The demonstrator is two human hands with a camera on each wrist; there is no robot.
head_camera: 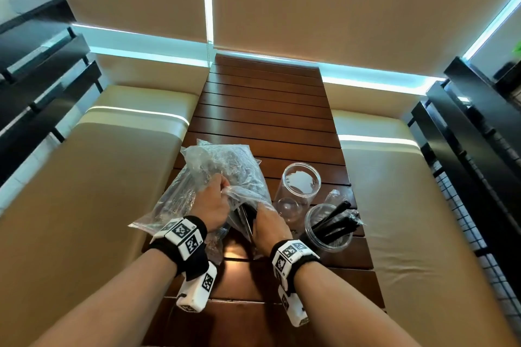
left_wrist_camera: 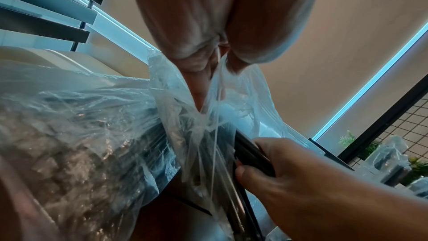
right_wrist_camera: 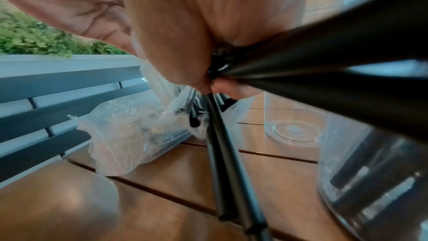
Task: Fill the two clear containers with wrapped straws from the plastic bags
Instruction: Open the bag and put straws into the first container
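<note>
Pinching plastic bag (head_camera: 225,166) w/ left hand (head_camera: 210,203), right hand (head_camera: 269,222) gripping prob. wrapped straws (right_wrist_camera: 222,153).

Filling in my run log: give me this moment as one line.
left hand: pinches plastic bag open | right hand: grips black straws | near container: partly filled | far container: empty

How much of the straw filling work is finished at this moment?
Partly done. The near container already holds some black straws; the far container is empty. The left hand holds the bag open while the right hand grips another bunch.
</note>
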